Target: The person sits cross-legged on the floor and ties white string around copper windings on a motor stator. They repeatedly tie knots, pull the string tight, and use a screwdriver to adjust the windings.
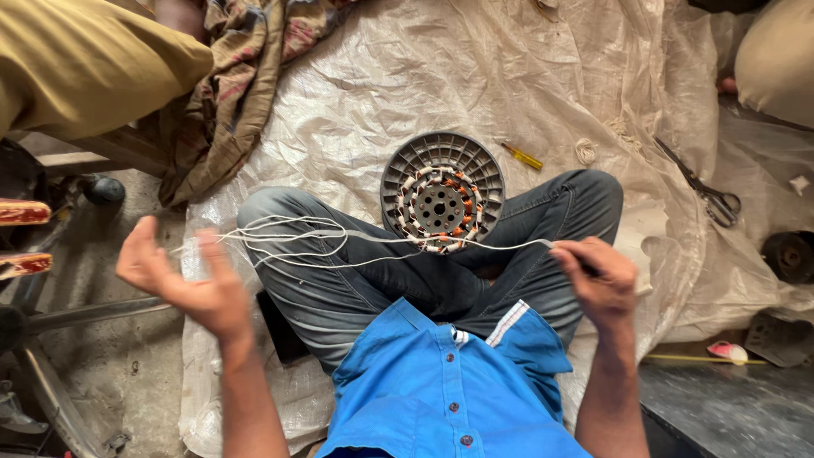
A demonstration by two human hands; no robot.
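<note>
Spread over the floor, a crumpled white woven plastic sheet point(475, 68) serves as the work surface, and a person in a blue shirt point(441, 390) and jeans is seated cross-legged on it. Nearest the camera, the left hand point(191, 280) is held open, fingers spread wide and slightly blurred, with loops of thin white string point(292, 237) draped across them, apparently so that the slack is kept apart and untangled. The right hand point(598, 276) is closed around the other end of the string, pinched tight so that the run between the hands is drawn taut. Between the knees, resting against the legs, a round grey ribbed housing point(443, 182) is propped, with a wound stator point(439, 209) of copper coils seated in its middle; the string passes just in front of it. Farther out on the sheet, a yellow-handled screwdriver point(520, 156) and a small coil of string point(585, 151) lie near the housing, and scissors point(702, 187) lie toward the right edge. A patterned cloth point(229, 85) is bunched at the far left corner.
</note>
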